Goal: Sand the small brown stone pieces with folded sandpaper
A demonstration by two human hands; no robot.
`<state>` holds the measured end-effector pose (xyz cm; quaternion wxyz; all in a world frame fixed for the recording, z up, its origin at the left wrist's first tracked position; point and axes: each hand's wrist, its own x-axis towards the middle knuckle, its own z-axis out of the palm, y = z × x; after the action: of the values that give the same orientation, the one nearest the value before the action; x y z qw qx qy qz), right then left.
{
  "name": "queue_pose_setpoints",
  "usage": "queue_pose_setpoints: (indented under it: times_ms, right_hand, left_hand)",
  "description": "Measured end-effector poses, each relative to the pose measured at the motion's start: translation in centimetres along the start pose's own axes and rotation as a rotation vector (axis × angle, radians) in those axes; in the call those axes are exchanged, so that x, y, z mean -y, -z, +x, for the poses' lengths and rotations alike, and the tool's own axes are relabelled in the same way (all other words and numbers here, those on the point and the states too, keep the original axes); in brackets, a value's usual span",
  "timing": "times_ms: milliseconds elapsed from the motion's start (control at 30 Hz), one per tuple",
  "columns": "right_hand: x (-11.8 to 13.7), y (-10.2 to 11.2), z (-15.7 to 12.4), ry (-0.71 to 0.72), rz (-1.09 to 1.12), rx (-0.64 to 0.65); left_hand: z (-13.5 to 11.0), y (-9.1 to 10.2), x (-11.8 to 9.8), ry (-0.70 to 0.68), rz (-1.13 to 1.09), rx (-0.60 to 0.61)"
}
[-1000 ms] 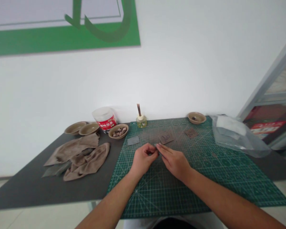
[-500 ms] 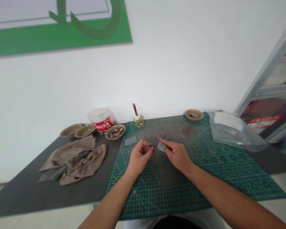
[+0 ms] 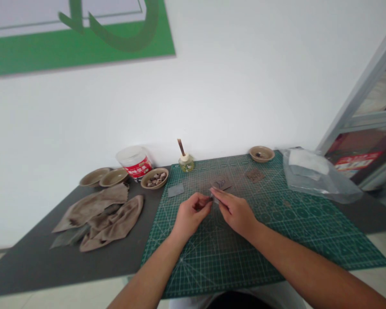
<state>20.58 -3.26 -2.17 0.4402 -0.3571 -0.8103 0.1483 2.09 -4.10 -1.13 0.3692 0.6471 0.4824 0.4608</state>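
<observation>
The green cutting mat (image 3: 231, 262) covers the right part of a dark grey table (image 3: 28, 268), and both hands sit above its middle, with open mat on every side and the widest room toward its right and near edges. The left hand (image 3: 190, 216) has its thumb and fingertips (image 3: 201, 199) pinched together on a small dark piece (image 3: 209, 199), too small to identify. The right hand (image 3: 236, 213) has its fingers close together, and they and the thumb seem to grip a narrow grey strip (image 3: 216, 200), probably abrasive paper, just beside the dark piece; whether the two touch is hidden. Beyond the hands on the mat lie a brown abrasive sheet (image 3: 221, 183) with a handwritten number, perhaps "320", a second brown sheet (image 3: 254, 175), and a grey sheet (image 3: 175, 190). Just off the mat's far left corner, a bowl of small brown pieces (image 3: 154, 178) stands beside a white tub (image 3: 135, 162), whose red label is unreadable at this size.
</observation>
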Motion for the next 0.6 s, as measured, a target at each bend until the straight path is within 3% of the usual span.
queue_pose_setpoints:
  times_ms: [200,600]
  right_hand:
    - [0.97,-0.52,-0.5,0.129,-0.166,0.16]
    - [0.85,-0.55,-0.53,0.125,-0.228,0.108]
  left_hand:
    - [-0.18,0.38,0.25,-0.041,0.143,-0.038]
    - [-0.52,0.29,0.22,-0.062,0.168,-0.078]
